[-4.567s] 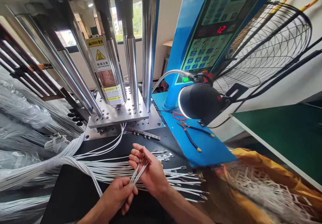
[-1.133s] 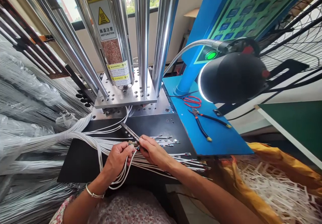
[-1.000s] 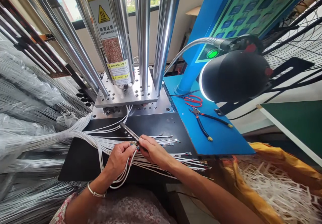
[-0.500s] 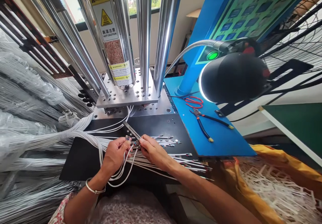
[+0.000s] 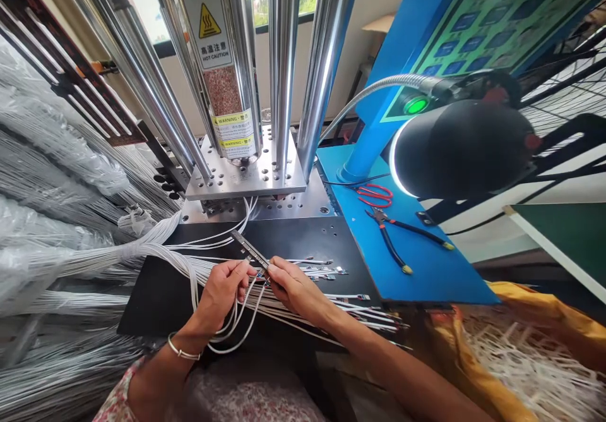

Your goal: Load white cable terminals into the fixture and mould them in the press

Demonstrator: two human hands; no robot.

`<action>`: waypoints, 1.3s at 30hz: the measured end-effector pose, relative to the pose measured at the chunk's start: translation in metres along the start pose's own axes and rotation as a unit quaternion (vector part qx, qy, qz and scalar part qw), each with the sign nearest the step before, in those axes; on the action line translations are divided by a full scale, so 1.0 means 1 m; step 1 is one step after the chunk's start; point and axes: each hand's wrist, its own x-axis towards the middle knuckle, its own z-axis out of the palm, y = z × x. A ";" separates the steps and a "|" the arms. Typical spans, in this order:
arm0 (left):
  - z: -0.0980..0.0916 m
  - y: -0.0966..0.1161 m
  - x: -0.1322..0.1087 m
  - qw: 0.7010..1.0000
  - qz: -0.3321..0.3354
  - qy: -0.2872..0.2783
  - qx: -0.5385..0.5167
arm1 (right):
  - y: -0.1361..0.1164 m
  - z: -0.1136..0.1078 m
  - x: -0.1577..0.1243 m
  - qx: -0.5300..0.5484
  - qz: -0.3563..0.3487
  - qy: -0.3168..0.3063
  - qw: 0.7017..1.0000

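Observation:
My left hand [image 5: 222, 290] is closed on a few white cables [image 5: 237, 321] that loop down below it. Its fingertips press a cable end against a narrow dark metal fixture bar [image 5: 250, 253]. My right hand [image 5: 291, 286] pinches the near end of that bar, which slants up and to the left over the black work plate [image 5: 303, 239]. Both hands meet at the middle of the plate, in front of the press.
A vertical press with steel columns [image 5: 284, 68] and a drilled plate [image 5: 246, 179] stands behind. White cable bundles [image 5: 71, 258] fill the left. Loose connector-tipped cables [image 5: 350, 308] lie to the right. Red scissors [image 5: 376, 194], pliers [image 5: 392, 245] and a black lamp [image 5: 464, 150] occupy the blue shelf.
Since one second ago the hands have stayed at the bar. The left fingers shifted along the cable ends and the cable loop hangs lower. The camera moved slightly.

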 end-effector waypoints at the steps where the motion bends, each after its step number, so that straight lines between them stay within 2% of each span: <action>1: 0.000 0.001 0.000 1.000 -0.002 0.003 -0.009 | 0.000 0.000 0.000 -0.023 -0.010 0.004 1.000; 6: -0.002 0.003 0.002 1.000 0.001 0.005 -0.024 | -0.001 -0.002 0.000 -0.156 -0.055 0.004 0.986; 9: -0.004 0.003 0.001 1.000 0.001 -0.003 -0.010 | -0.002 -0.002 -0.002 -0.191 -0.062 -0.003 0.980; 12: -0.011 0.005 0.001 1.000 -0.002 -0.001 0.013 | -0.002 -0.001 -0.002 -0.137 -0.047 0.005 0.989; 15: -0.018 0.006 0.002 0.998 0.040 0.037 0.034 | 0.001 0.000 -0.001 -0.046 -0.028 0.029 0.998; 19: -0.019 0.004 0.003 0.997 0.070 0.028 0.024 | 0.004 -0.001 0.000 0.032 0.017 -0.001 0.999; 26: -0.009 0.005 0.002 0.994 0.059 0.021 0.087 | 0.004 -0.002 0.000 -0.009 -0.013 -0.007 1.000; 39: -0.011 0.002 0.004 0.997 0.057 0.021 0.043 | 0.004 -0.003 0.000 -0.010 -0.010 -0.011 1.000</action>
